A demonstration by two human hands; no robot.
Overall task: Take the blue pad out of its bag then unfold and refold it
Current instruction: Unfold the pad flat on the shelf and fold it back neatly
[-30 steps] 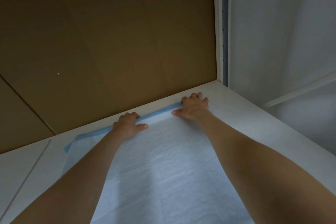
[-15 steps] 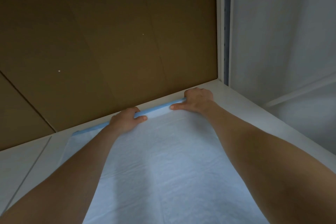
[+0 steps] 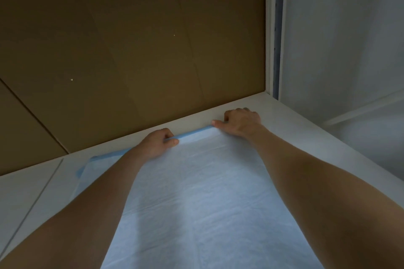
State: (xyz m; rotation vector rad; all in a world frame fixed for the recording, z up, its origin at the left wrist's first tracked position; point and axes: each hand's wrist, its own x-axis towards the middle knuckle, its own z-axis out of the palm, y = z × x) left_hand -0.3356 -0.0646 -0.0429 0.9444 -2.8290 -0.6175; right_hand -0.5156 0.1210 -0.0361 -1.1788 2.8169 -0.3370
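Note:
The blue pad (image 3: 196, 199) lies spread out on the white table (image 3: 306, 137), its pale quilted side up and a brighter blue border along its far edge. My left hand (image 3: 156, 143) pinches that far edge left of the middle, thumb on top and fingers curled under. My right hand (image 3: 240, 122) grips the far edge near its right corner, thumb pointing left along the border. Both forearms stretch across the pad. The pad's far left corner is slightly lifted. No bag is in view.
A brown cardboard panel (image 3: 131, 50) stands upright just behind the table's far edge. A white frame post (image 3: 271, 28) and white sheeting (image 3: 341, 39) close off the right side. A seam (image 3: 32, 209) runs through the table top at the left.
Both hands have pushed the pad's far edge away toward the cardboard panel, and the pad now lies flatter. My fingers have curled round the blue border.

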